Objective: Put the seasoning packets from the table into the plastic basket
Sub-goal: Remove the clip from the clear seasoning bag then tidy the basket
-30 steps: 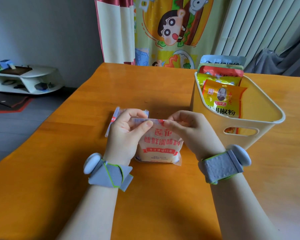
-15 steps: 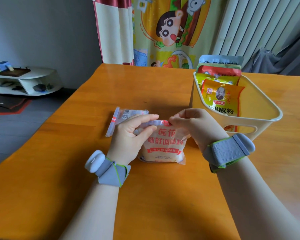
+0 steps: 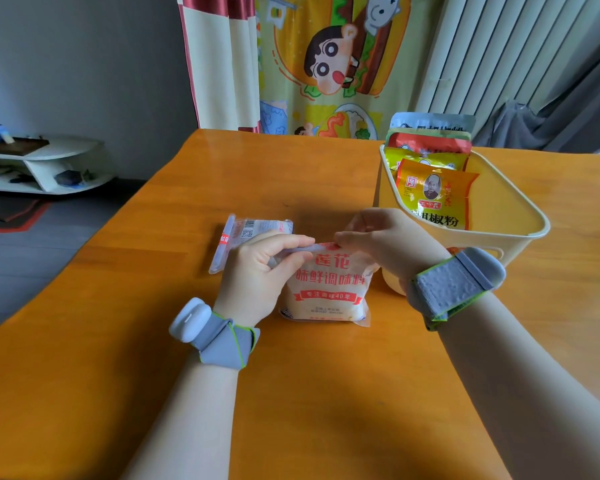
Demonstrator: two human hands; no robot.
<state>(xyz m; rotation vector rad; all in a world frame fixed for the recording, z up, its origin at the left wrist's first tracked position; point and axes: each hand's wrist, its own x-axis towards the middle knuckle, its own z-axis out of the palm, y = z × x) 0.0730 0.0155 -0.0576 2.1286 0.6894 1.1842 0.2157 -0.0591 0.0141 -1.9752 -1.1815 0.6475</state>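
Packet (image 3: 328,289) raised slightly; both hands' fingers (image 3: 293,242) pinch top (second packet (image 3: 246,233) half-hidden).

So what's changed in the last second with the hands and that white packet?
Little. Both hands, left hand and right hand, still pinch the top edge of the white seasoning packet, which now stands more upright on the table. The clear packet behind and the basket with its packets stayed put.

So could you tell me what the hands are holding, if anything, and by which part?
Both the left hand and right hand pinch the top edge of the white seasoning packet.
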